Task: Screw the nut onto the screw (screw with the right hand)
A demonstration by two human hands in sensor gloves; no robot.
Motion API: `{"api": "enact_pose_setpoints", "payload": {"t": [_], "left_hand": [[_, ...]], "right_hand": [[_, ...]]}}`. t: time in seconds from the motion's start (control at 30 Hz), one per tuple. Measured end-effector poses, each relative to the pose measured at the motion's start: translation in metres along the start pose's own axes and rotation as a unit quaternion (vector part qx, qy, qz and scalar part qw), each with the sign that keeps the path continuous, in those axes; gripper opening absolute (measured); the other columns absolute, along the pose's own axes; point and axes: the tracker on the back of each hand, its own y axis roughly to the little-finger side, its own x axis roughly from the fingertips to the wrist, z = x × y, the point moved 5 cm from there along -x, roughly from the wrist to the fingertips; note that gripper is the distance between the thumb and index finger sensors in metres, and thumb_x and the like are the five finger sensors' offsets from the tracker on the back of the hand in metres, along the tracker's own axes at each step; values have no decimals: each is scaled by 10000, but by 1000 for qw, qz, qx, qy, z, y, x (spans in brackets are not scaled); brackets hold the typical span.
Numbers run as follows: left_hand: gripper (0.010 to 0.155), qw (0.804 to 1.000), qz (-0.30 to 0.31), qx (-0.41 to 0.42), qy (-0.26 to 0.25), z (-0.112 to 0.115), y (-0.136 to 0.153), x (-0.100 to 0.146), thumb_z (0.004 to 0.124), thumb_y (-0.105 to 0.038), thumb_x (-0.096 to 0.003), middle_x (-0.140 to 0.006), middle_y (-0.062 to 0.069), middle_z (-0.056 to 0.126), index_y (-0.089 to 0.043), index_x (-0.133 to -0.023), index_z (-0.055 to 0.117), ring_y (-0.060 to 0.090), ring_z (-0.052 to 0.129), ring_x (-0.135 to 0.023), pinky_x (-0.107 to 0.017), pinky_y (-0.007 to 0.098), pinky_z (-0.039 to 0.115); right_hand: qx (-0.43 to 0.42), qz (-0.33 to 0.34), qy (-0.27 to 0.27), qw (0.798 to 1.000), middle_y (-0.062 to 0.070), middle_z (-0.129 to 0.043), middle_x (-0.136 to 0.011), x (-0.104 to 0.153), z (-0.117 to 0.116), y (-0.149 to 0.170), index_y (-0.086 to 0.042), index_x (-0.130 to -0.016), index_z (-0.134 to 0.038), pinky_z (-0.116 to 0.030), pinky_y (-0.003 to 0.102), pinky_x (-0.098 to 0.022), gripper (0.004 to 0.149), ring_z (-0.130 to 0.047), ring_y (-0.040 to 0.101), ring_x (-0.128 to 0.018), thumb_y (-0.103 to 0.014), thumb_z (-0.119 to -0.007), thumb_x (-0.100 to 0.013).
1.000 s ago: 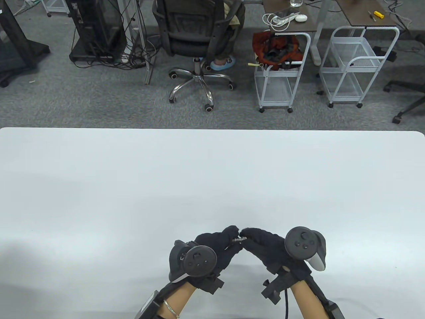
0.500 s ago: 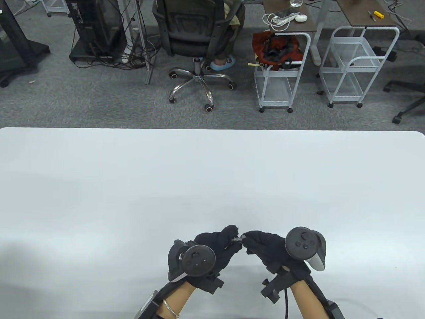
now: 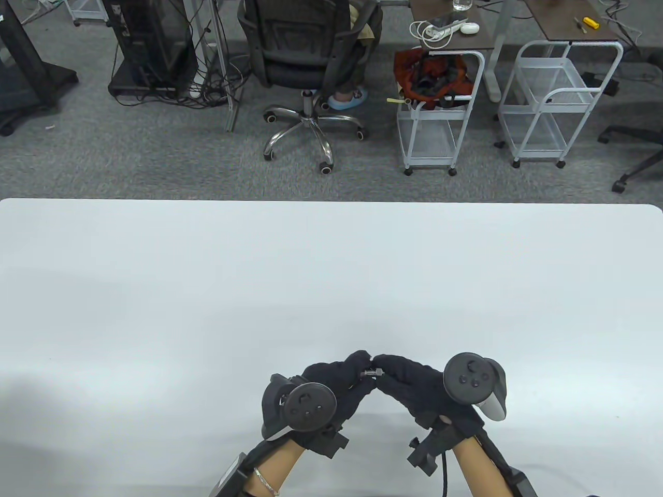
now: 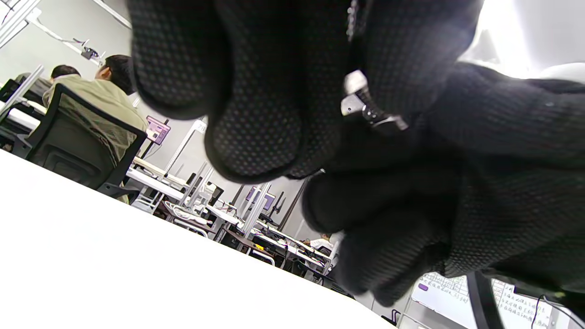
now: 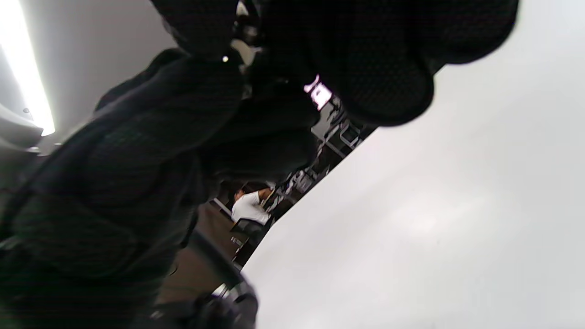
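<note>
Both gloved hands meet just above the white table (image 3: 331,269) near its front edge. A small metal screw (image 3: 370,372) lies level between them. My left hand (image 3: 357,368) pinches its left end. My right hand (image 3: 382,368) pinches the nut (image 3: 378,371) at the screw's right end. In the left wrist view the screw (image 4: 371,114) and the nut (image 4: 353,87) show between dark fingertips. In the right wrist view only a glint of metal (image 5: 244,43) shows at the top, between the fingers.
Beyond the table's far edge stand an office chair (image 3: 311,52) and two white wire carts (image 3: 440,103). The trackers sit on the backs of both hands (image 3: 310,406).
The right hand's fingers have shifted slightly around the nut, rolling back and forth at the screw's end. The left hand stays almost still.
</note>
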Motion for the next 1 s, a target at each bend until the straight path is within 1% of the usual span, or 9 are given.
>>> {"api": "enact_pose_setpoints", "payload": {"t": [0.07,0.13,0.2,0.37,0.53,0.7,0.77,0.9,1.0], "left_hand": [[486,1000,-3,11,2,0,1,0,814,-426,-464,-626,-2,1113,-102,-822,865,128,1119,-476,-432,324,908],[486,1000,-8,22,4,0,2,0,818,-425,-461,-624,0,1114,-102,-820,867,128,1119,-474,-430,326,908],[482,1000,-5,18,5,1,1,0,819,-417,-460,-625,6,1113,-101,-821,867,133,1120,-473,-429,328,908],[486,1000,2,23,9,2,-3,0,819,-424,-458,-621,-1,1115,-102,-818,870,128,1121,-471,-429,325,909],[483,1000,2,7,5,1,-4,0,824,-420,-458,-618,3,1115,-100,-816,869,131,1121,-468,-425,326,910],[487,999,7,33,13,4,-4,0,818,-426,-460,-621,-3,1115,-101,-818,868,126,1120,-473,-429,322,911],[486,999,3,32,14,5,-3,0,821,-425,-458,-615,-2,1117,-99,-815,870,127,1122,-467,-426,324,910],[483,1000,11,10,9,3,-6,1,827,-423,-456,-607,-4,1118,-99,-812,871,124,1123,-460,-422,321,913],[491,1000,19,24,8,1,-9,0,827,-436,-452,-604,-13,1119,-103,-810,874,118,1124,-460,-425,317,914]], "right_hand": [[1,-3,7,1000,286,-935,-711,1,1,0,20,-797,-865,-768,540,-405,473,-1012,369,-496,-351,-658,-590],[-16,0,-15,1000,364,-785,-877,1,-4,-1,67,-946,-706,-698,600,-487,573,-918,458,-671,-376,-692,-583],[-20,-8,-53,998,362,-743,-904,0,-10,0,38,-969,-653,-677,599,-508,534,-889,456,-700,-347,-669,-599],[-4,-5,44,999,257,-972,-616,1,1,0,8,-704,-871,-785,517,-347,443,-1026,331,-387,-346,-631,-593],[-7,-20,-36,999,336,-818,-823,1,-10,1,32,-895,-694,-716,567,-461,522,-944,408,-602,-398,-653,-601],[-12,-21,56,998,242,-990,-550,1,-1,3,4,-659,-861,-800,494,-304,447,-1035,301,-312,-360,-608,-597],[-8,-30,27,999,244,-985,-569,1,-3,3,5,-675,-853,-797,497,-315,470,-1036,306,-333,-377,-590,-602],[-26,-38,-55,997,297,-874,-753,0,-11,3,27,-832,-731,-748,532,-423,506,-982,359,-525,-417,-657,-601],[-25,-27,40,999,220,-1007,-517,-1,0,4,2,-632,-879,-807,479,-290,473,-1040,281,-285,-390,-617,-598]]}}
